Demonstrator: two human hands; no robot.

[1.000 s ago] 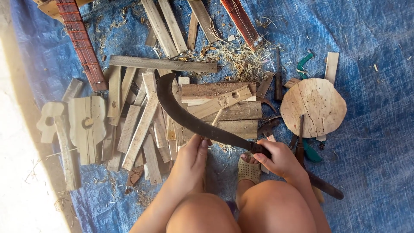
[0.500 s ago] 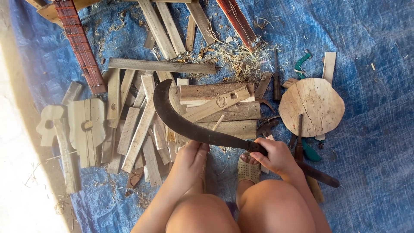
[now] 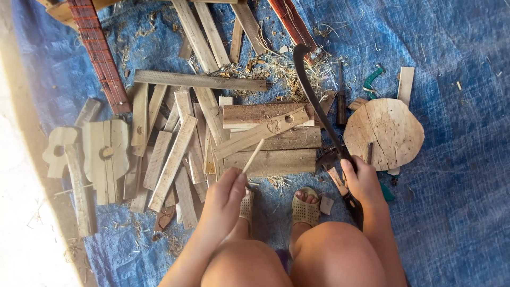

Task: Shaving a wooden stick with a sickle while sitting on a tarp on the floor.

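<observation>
My right hand (image 3: 363,179) grips the handle of a long curved dark blade (image 3: 313,95), which points up and away over the wood pile. My left hand (image 3: 226,199) pinches the lower end of a thin pale wooden stick (image 3: 253,155) that slants up to the right. Both hands sit just above my bare knees. My feet in woven sandals (image 3: 304,207) rest on the blue tarp (image 3: 457,159) between them.
Several flat wooden slats and short planks (image 3: 265,135) lie in front of me. A round wooden disc (image 3: 383,133) lies at the right, guitar-shaped cutouts (image 3: 103,154) at the left, a fretted neck (image 3: 98,53) at top left. Shavings and small tools scatter about.
The curved blade swung from lying across the planks to pointing upward at the right. My left hand left the blade and now holds a thin stick. My sandalled feet came into view.
</observation>
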